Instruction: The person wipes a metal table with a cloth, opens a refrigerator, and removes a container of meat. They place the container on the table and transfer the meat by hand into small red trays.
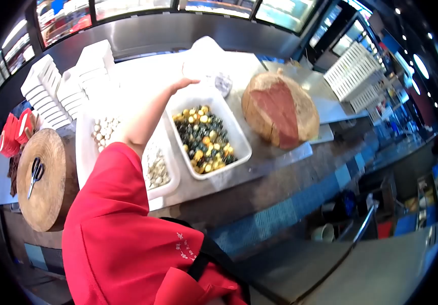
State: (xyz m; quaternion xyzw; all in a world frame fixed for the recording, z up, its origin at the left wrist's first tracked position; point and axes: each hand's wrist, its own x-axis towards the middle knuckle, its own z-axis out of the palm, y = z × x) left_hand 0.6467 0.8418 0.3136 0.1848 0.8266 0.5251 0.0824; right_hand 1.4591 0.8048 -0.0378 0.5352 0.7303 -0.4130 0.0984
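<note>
My left arm, in a red sleeve, reaches across a white tub [171, 187] of pale round pieces [105, 131] and greyish pieces [157, 170]. Its hand [175, 85] is at the far left corner of a second white tub [242, 156]. One finger stretches out to the right; glare washes out the rest of the hand. That second tub holds shiny dark and yellow chunks [206, 137]. Just past the finger are a bright white shape [207, 48] and a small clear bag-like thing [223, 84]. My right hand is out of view.
To the right, a red slab of meat [278, 109] lies on a round wooden block [305, 114]. Black-handled scissors [36, 173] rest on another block [51, 203] at left. White trays [94, 58] are stacked behind; white slatted baskets [353, 71] stand far right.
</note>
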